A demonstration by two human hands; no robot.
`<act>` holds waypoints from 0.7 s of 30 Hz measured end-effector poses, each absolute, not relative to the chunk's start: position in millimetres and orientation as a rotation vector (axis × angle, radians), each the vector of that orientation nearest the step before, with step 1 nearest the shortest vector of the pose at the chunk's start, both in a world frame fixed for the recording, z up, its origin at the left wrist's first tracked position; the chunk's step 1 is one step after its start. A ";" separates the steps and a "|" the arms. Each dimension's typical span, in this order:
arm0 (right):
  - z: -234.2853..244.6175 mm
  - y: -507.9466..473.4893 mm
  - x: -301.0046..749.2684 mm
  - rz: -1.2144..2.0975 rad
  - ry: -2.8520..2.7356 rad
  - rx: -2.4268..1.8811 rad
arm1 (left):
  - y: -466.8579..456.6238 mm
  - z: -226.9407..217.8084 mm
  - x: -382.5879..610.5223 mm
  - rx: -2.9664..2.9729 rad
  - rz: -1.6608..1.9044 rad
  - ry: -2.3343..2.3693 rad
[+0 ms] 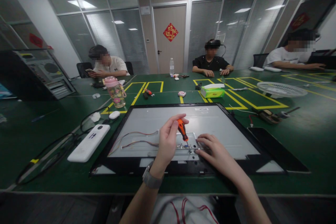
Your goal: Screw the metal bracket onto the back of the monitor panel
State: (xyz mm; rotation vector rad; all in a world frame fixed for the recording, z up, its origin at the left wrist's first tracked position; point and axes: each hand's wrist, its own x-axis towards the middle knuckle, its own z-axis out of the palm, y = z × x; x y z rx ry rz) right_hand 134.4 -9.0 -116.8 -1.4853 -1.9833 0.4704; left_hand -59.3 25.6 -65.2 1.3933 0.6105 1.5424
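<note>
My left hand (168, 139) is closed around an orange-and-black screwdriver (182, 127), its shaft pointing down. The tip meets a small circuit board (180, 146) fixed on the back of a flat display panel (223, 126). Fingers apart, my right hand (216, 152) rests on the panel just right of the board, thumb and fingertips beside a metal plate. Thin wires (139, 142) run leftward from near the board across the panel. The panel lies flat, with a black frame around its grey metal back.
A white power bank (89, 143) and black cables (52, 157) lie to the left, near a pink-lidded bottle (115, 92). On the right are a black slab (278, 148) and a tool (270, 115). Tissues (213, 92) stand behind the panel. Several people sit across the table.
</note>
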 end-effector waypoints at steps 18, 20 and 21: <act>-113.9 -8.6 133.2 0.489 -1.994 -1.512 | 23.4 -63.0 -58.4 1.424 1.515 0.539; -114.5 -8.5 133.2 0.484 -1.993 -1.509 | 23.1 -62.3 -58.6 1.429 1.502 0.531; -114.9 -8.4 133.3 0.483 -1.993 -1.507 | 23.0 -61.4 -58.7 1.439 1.503 0.532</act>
